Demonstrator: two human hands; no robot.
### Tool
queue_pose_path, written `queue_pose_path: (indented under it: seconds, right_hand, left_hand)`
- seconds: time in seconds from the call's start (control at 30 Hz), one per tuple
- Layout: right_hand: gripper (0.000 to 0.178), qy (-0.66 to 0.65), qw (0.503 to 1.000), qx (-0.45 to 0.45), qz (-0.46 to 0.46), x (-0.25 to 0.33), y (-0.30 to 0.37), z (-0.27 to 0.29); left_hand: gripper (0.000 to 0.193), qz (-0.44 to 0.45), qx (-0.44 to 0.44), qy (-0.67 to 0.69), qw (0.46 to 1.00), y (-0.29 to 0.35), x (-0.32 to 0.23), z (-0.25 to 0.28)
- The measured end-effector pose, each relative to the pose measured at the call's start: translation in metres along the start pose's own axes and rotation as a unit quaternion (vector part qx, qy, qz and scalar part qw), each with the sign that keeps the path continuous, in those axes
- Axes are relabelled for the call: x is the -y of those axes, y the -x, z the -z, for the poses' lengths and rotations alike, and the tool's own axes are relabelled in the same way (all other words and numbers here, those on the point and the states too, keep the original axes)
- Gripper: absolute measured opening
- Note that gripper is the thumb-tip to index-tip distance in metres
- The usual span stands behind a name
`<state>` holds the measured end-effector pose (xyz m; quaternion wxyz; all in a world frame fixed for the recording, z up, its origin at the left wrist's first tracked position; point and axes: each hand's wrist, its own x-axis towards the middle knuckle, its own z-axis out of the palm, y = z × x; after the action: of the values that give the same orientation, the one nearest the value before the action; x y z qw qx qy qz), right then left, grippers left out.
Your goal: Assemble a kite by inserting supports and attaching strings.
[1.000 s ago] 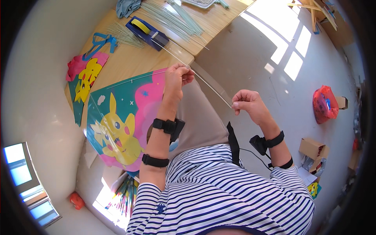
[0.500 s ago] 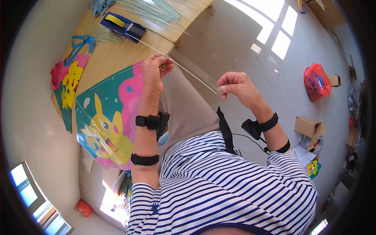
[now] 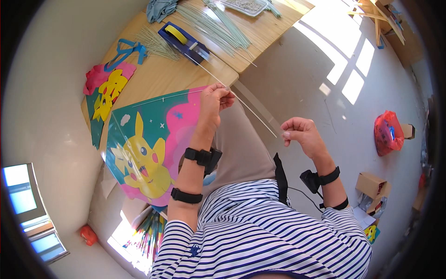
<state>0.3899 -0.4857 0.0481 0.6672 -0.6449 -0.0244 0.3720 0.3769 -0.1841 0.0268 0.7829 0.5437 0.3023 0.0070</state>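
My left hand pinches a thin white rod between thumb and fingers, above the table edge and my lap. The rod slants from beside the tape dispenser down toward my right hand. My right hand has thumb and forefinger closed just past the rod's lower end, apart from it. Whatever those fingertips hold is too small to make out. Under my left forearm hangs a green and pink kite sail printed with a yellow cartoon animal. Another thin rod lies along its upper edge.
On the wooden table lie bundled thin sticks, a blue strap, folded printed sails, a grey-blue cloth and a clear tray. A red plastic bag and cardboard boxes stand on the floor at right.
The view has shifted, so table, sail and hands appear farther right and lower. My left hand keeps its pinch on the rod. My right fingertips sit slightly farther from the rod's end.
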Motion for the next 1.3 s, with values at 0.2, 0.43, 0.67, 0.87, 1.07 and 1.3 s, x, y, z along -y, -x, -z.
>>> queue_pose_path:
  seconds: [0.2,0.43,0.67,0.87,1.07,1.3]
  right_hand:
    - [0.005,0.032,0.999,-0.004,-0.006,-0.005,-0.01,0.006]
    - [0.004,0.048,0.997,-0.032,-0.06,-0.016,-0.027,0.014]
    - [0.006,0.062,0.992,-0.056,-0.095,-0.023,-0.041,0.019]
    - [0.006,0.066,0.989,-0.07,-0.116,-0.02,-0.049,0.012]
    - [0.005,0.109,0.986,-0.071,-0.1,-0.03,-0.053,0.018]
    - [0.006,0.126,0.987,-0.07,-0.069,-0.037,-0.055,0.017]
  left_hand:
    - [0.005,-0.022,-0.085,-0.022,0.996,-0.046,-0.028,0.077]
    - [0.008,-0.016,-0.184,-0.087,0.979,-0.124,-0.073,0.171]
    - [0.01,-0.048,-0.208,-0.087,0.973,-0.185,-0.106,0.186]
    - [0.015,-0.143,-0.233,-0.093,0.957,-0.177,-0.098,0.173]
    - [0.017,-0.062,-0.142,0.121,0.981,-0.116,-0.05,0.07]
    - [0.018,-0.043,-0.237,0.32,0.916,-0.12,-0.04,0.016]
